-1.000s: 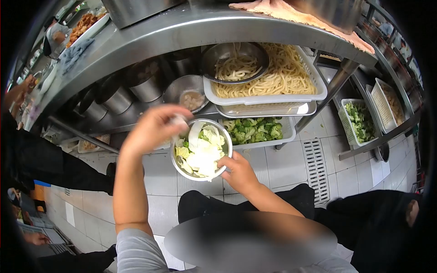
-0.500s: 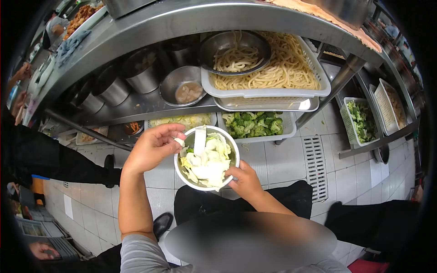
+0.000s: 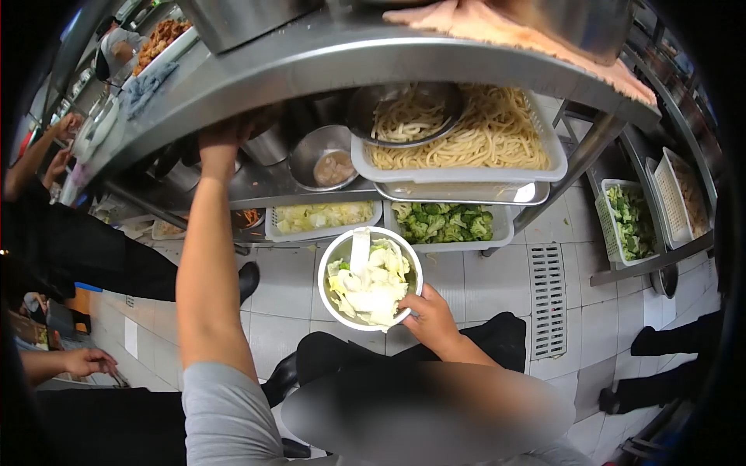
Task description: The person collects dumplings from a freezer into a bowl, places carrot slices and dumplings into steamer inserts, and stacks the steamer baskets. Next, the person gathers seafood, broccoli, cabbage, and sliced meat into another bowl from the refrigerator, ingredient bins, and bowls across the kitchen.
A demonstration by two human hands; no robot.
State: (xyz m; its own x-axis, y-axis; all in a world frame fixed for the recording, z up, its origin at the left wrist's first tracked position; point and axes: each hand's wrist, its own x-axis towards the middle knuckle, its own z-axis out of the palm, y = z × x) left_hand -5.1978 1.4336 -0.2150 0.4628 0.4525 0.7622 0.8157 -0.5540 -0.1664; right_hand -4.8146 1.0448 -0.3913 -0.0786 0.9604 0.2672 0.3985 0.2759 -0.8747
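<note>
My right hand (image 3: 431, 317) grips the lower right rim of a round metal bowl (image 3: 324, 298), thumb over the edge. Pale cabbage pieces (image 3: 374, 293) fill the bowl, with one flat whitish strip on top. My left hand (image 3: 221, 147) reaches far under the steel counter, among tall metal pots (image 3: 268, 145) on the shelf. Its fingers are in shadow, so what they touch is hidden. Right of that hand sits a metal bowl (image 3: 299, 165) with pale pieces in liquid.
Noodles (image 3: 497, 140) fill a white basket, a bowl of noodles resting on it. Below are trays of broccoli (image 3: 443, 223) and chopped cabbage (image 3: 326, 215). The steel counter (image 3: 311, 66) overhangs the shelf. Other people stand left and right; one person's hand (image 3: 89, 362) is at lower left.
My left hand has left the bowl's edge, where it pinched a small pale piece, and stretched forward under the counter. My right hand still holds the bowl. The view has shifted.
</note>
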